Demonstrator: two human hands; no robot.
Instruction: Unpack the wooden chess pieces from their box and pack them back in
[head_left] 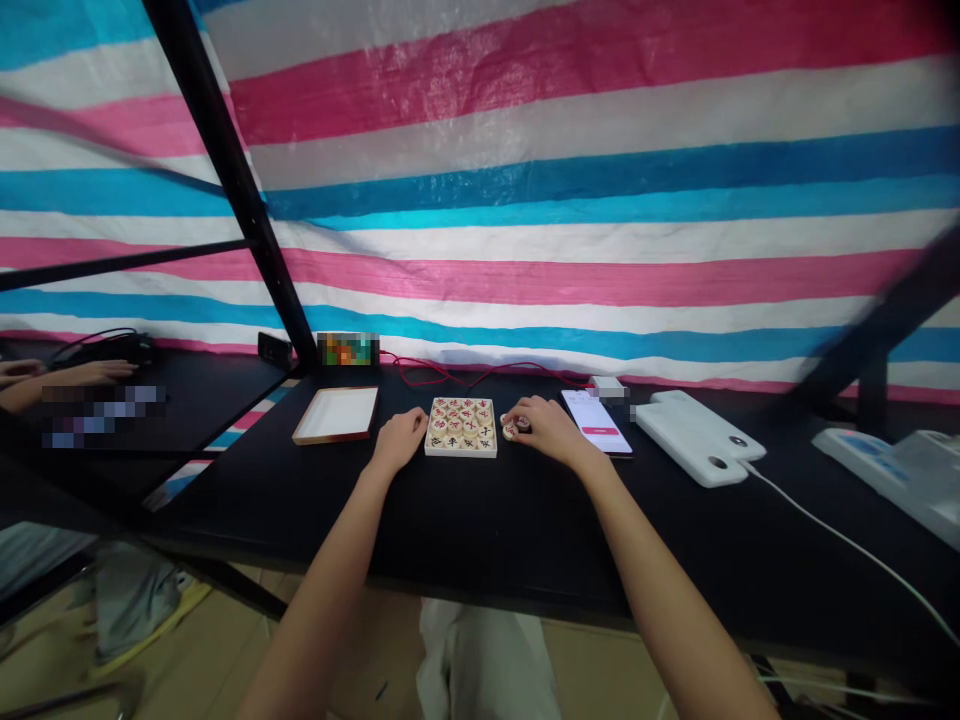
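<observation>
The black table (517, 535) bears a box (460, 453) of pieces (454, 426), lid (341, 412) and phone (597, 422).

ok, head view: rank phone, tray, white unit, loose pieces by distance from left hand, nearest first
From the left hand:
1. tray, just right of it
2. loose pieces, right of the tray, at the right hand
3. phone, beyond the right hand
4. white unit, farthest right
</observation>
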